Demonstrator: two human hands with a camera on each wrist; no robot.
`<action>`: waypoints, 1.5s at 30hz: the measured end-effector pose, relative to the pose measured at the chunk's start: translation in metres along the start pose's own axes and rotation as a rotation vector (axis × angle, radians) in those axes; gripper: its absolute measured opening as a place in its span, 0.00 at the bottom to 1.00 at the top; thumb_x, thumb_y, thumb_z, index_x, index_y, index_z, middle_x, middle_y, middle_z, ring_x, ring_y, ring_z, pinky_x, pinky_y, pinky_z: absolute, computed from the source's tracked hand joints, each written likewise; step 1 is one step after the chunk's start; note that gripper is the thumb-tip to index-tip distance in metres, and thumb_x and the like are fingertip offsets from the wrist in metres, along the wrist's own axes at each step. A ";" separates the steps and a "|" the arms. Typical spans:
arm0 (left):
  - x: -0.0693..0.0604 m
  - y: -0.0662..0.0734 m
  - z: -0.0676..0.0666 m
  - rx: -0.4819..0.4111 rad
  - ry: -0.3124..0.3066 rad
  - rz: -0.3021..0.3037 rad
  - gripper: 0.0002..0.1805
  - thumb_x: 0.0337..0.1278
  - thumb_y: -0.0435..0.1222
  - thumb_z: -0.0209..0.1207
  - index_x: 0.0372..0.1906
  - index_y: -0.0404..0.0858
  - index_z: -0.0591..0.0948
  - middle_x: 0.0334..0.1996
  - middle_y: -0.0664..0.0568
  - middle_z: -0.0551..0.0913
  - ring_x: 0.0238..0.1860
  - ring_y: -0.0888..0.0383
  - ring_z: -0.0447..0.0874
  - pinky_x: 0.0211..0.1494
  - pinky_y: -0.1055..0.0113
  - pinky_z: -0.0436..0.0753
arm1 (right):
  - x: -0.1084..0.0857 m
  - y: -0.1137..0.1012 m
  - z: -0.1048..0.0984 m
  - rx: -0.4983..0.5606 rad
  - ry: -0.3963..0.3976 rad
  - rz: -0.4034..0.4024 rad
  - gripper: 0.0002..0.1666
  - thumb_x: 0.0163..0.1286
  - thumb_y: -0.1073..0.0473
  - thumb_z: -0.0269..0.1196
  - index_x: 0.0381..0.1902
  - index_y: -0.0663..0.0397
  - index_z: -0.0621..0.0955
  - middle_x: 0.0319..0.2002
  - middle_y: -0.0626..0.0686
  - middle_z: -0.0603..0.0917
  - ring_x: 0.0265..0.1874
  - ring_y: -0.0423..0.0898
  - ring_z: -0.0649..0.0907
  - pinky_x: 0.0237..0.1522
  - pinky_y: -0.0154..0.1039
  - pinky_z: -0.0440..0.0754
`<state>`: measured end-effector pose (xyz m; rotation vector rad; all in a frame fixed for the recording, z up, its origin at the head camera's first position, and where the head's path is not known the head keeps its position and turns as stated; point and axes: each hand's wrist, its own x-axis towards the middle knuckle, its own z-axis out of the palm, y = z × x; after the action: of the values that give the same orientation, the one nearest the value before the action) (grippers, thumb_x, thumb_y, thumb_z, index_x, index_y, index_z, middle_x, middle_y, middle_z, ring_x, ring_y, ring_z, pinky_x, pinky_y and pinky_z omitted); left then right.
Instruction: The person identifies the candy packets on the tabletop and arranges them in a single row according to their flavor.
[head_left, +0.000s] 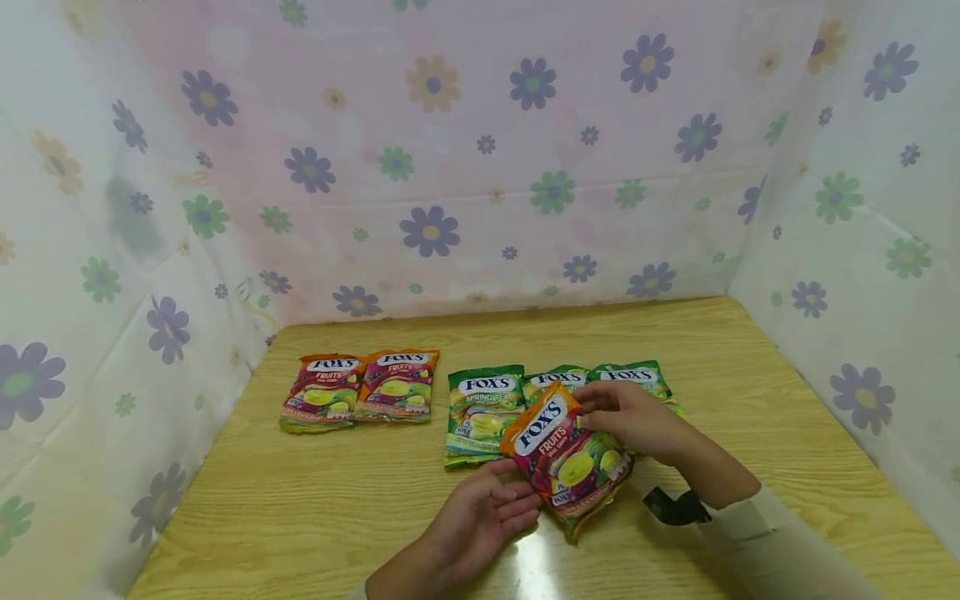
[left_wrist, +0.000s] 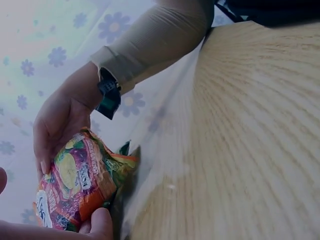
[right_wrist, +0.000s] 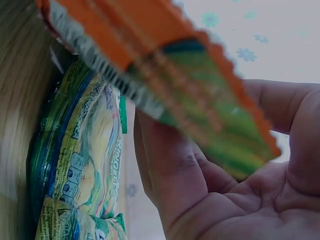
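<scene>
An orange-and-purple Fox's Fruits candy bag [head_left: 573,467] is held tilted above the table, partly covering the green bags behind it. My right hand [head_left: 637,421] grips it by its upper right side; the right wrist view shows fingers behind the candy bag [right_wrist: 200,100]. Palm turned up, my left hand [head_left: 483,517] is at the bag's lower left edge with loosely bent fingers. In the left wrist view, the candy bag [left_wrist: 75,180] lies between both hands. Green Fox's Spring Tea bags, one at the left [head_left: 483,417], lie in a row behind.
Two more Fox's Fruits bags [head_left: 322,392] lie side by side at the back left of the wooden table [head_left: 322,500]. Flower-printed cloth [head_left: 465,167] walls the table at the back and sides. A dark strap [head_left: 675,507] hangs at the right wrist.
</scene>
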<state>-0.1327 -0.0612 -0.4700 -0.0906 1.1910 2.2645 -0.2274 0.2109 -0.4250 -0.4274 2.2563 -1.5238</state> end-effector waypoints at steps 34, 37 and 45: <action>0.023 0.080 0.001 0.226 -0.009 0.243 0.32 0.73 0.31 0.46 0.79 0.36 0.59 0.63 0.38 0.71 0.62 0.48 0.79 0.73 0.52 0.77 | 0.013 -0.038 -0.003 0.034 0.227 -0.079 0.32 0.80 0.52 0.60 0.78 0.48 0.68 0.65 0.58 0.81 0.52 0.53 0.87 0.41 0.42 0.90; 0.023 0.092 0.001 0.270 -0.001 0.272 0.32 0.72 0.30 0.47 0.80 0.37 0.60 0.69 0.35 0.66 0.66 0.45 0.76 0.73 0.52 0.76 | 0.018 -0.043 -0.002 0.068 0.248 -0.085 0.32 0.80 0.52 0.61 0.78 0.46 0.69 0.63 0.56 0.83 0.45 0.52 0.87 0.36 0.42 0.89; 0.025 0.126 0.003 0.355 0.055 0.373 0.29 0.75 0.31 0.47 0.78 0.43 0.68 0.62 0.43 0.75 0.52 0.54 0.80 0.59 0.62 0.84 | 0.037 -0.063 0.007 0.287 0.312 -0.109 0.31 0.80 0.55 0.60 0.78 0.45 0.70 0.66 0.55 0.81 0.49 0.47 0.86 0.31 0.36 0.83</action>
<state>-0.2180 -0.1023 -0.3835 0.2246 1.7400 2.3246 -0.2542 0.1658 -0.3737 -0.2455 2.2121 -2.0586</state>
